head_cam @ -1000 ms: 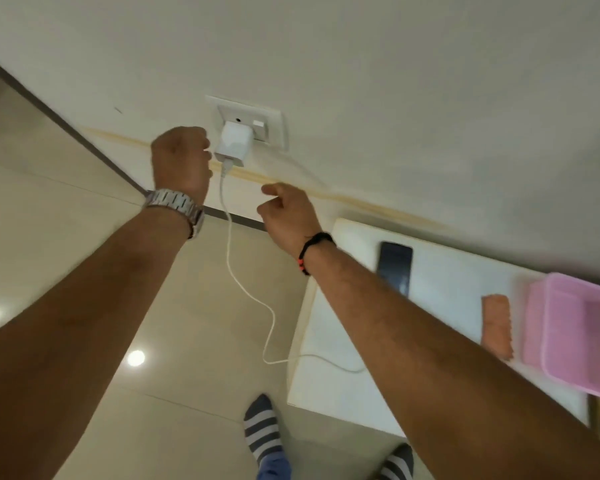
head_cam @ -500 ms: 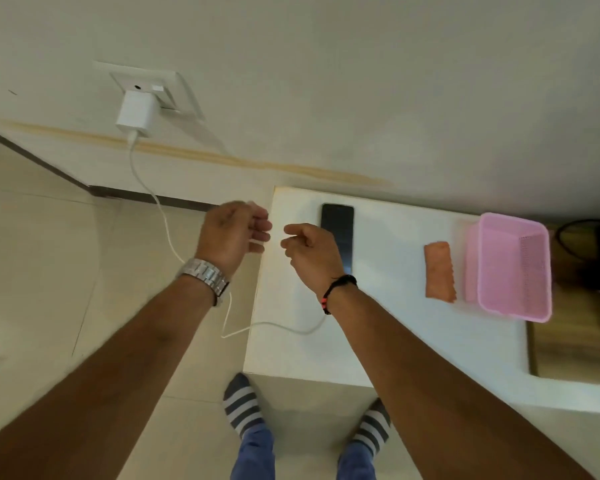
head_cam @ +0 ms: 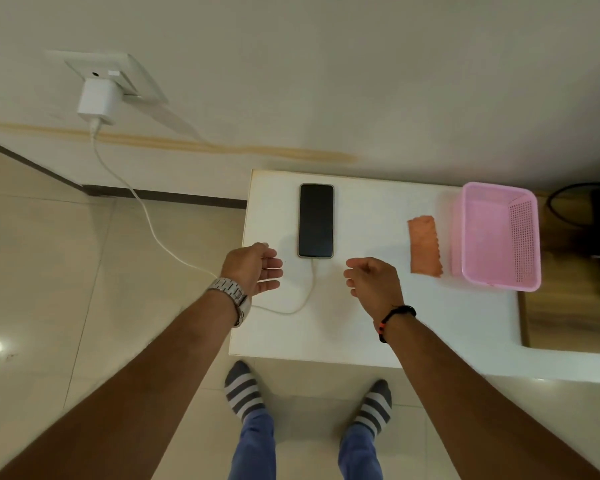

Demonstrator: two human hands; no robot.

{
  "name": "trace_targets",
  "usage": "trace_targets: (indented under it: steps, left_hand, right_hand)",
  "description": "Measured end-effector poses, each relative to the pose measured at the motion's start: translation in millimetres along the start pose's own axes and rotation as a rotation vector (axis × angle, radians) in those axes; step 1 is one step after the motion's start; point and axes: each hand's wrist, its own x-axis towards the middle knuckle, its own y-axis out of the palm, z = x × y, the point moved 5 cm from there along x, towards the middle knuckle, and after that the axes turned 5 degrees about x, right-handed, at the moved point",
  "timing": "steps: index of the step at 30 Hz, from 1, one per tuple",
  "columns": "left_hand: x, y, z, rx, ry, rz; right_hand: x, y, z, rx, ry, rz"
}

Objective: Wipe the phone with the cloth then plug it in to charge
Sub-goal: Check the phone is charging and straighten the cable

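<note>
Your left hand (head_cam: 257, 270) and right hand (head_cam: 373, 282) hover just above the white surface (head_cam: 360, 327), both with fingers loosely spread and holding nothing, on either side of the thin white charging cable (head_cam: 307, 296). The black rectangular phone (head_cam: 316, 220) lies flat and face up near the surface's far left corner, screen dark, with the cable running into its near end; from there the cable loops across the surface, drops off the left edge and climbs to the white charger block (head_cam: 97, 100) seated in the wall socket plate (head_cam: 118, 76). The orange folded cloth (head_cam: 424, 245) rests well to the right, just beside the pink perforated plastic basket (head_cam: 497, 233). The job looks all but done (though no charging sign shows on the screen). The risk now is the slack: the loop lies close under your left wrist, and a snag on it could unseat the connector or drag the phone toward the edge.
</note>
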Motion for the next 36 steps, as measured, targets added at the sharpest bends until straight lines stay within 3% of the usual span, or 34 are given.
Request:
trace_targets:
  steps: [12, 14, 18, 21, 26, 30, 36]
  left_hand:
    - [6, 9, 17, 0.118, 0.028, -0.056]
    - [6, 4, 18, 0.319, 0.18, -0.105]
    - [-3, -1, 29, 1.021, 0.592, -0.166]
    - [-4, 0, 50, 1.34, 0.675, -0.129]
    - [-4, -4, 75, 1.648, 0.697, -0.146]
    - [-5, -1, 82, 1.726, 0.679, -0.148]
    - [-13, 3, 95, 1.628, 0.68, -0.184]
  right_hand:
    - [1, -1, -16, 0.007, -0.002, 0.015]
    - [0, 3, -21, -0.012, 0.007, 0.019]
    - [-9, 16, -42, -0.031, 0.076, 0.029]
    - [-18, 30, -61, -0.017, 0.156, 0.057]
    - [-35, 52, -86, 0.027, 0.261, 0.12]
    - [-43, 67, -95, 0.088, 0.318, 0.148]
    - [-45, 83, -93, 0.163, 0.402, 0.114]
